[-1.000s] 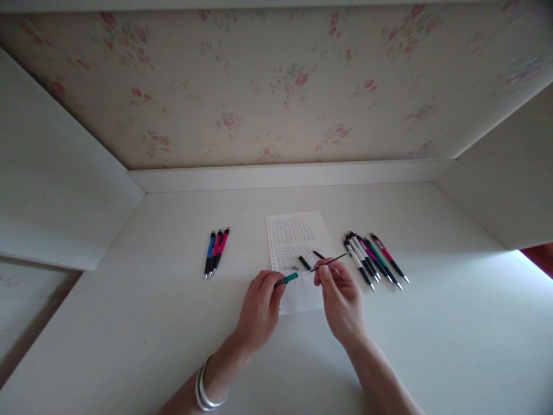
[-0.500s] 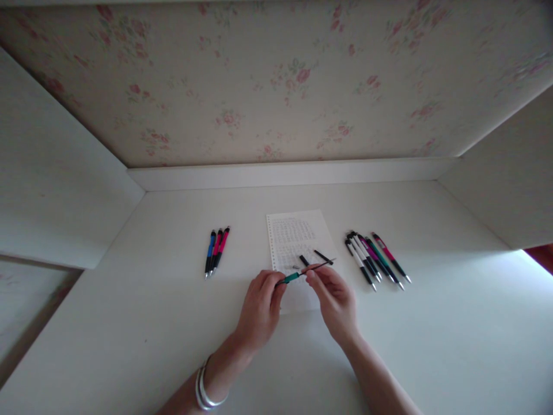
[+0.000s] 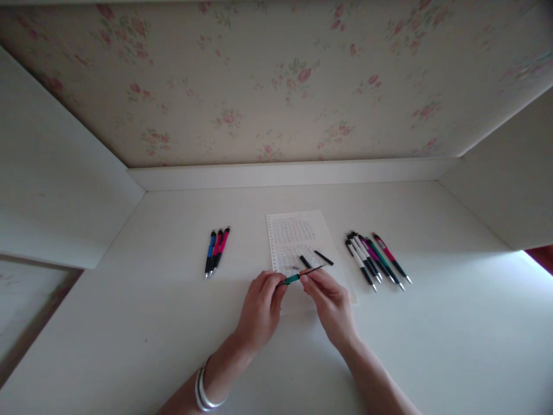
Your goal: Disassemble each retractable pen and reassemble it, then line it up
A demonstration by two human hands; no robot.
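My left hand (image 3: 262, 304) is closed round a green pen barrel (image 3: 292, 279), which points up to the right over a sheet of paper. At the barrel's right end, my right hand (image 3: 332, 301) pinches a thin dark ink refill (image 3: 314, 269). The refill's far tip sticks out past my fingers, and its other end reaches the barrel. Beyond the hands, a black pen grip (image 3: 305, 261), a slim black piece (image 3: 324, 257) and a tiny metal tip (image 3: 296, 267) lie on the lined paper (image 3: 298, 222). Its lower part is partly hidden by my hands.
To the left lie three pens (image 3: 217, 251), one blue and two pink. Several white, purple, green and pink pens (image 3: 377, 260) lie at the right. The white desk (image 3: 173, 334) is bounded by side panels and a back ledge (image 3: 294, 174) below floral wallpaper.
My right hand has moved left and slightly down, and less of the refill shows, its tip now nearer the barrel. My left hand and the barrel have hardly moved.
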